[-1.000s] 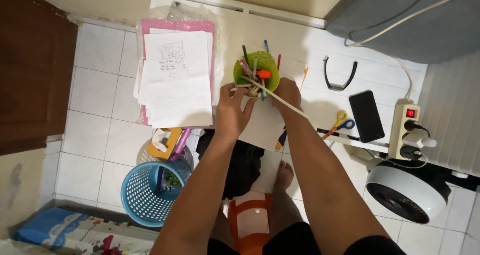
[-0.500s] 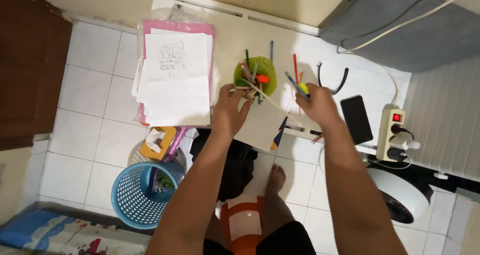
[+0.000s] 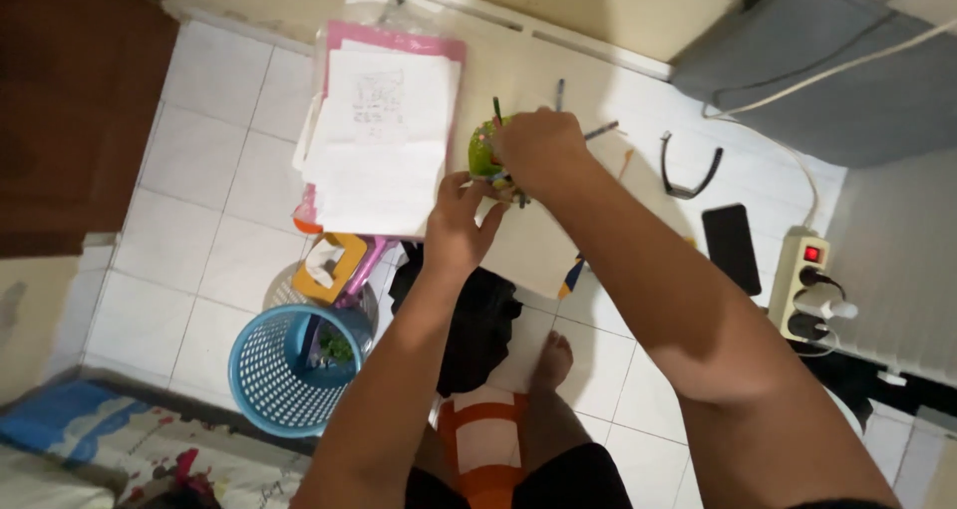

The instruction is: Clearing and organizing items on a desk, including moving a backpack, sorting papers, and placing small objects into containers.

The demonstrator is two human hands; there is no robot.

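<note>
Seen from above, a person stands at a low white desk (image 3: pixel 638 90) and works with both bare hands at a small green pen cup (image 3: pixel 482 150), which sits on the desk near its front edge. The right hand (image 3: pixel 538 148) lies over the top of the cup with its fingers curled down among the pens and pencils; whether it grips one of them cannot be told, since the hand hides its own fingertips. The left hand (image 3: pixel 459 225) is at the cup's front side, fingers half open, thumb and fingertips touching the base of the cup. A few pencils (image 3: pixel 496 108) stick up behind the cup. Just left of the cup lies a stack of white papers (image 3: pixel 379 140) on a pink folder (image 3: pixel 399 42). To the right of the cup, well apart, lie a black curved band (image 3: pixel 690 170), a dark phone (image 3: pixel 731 246) and a white power strip (image 3: pixel 805 280) with a lit red switch. Below the cup, on the white tiled floor, stands a blue plastic basket (image 3: pixel 274 374), and the person's bare foot (image 3: pixel 550 361) shows beside it.
</note>
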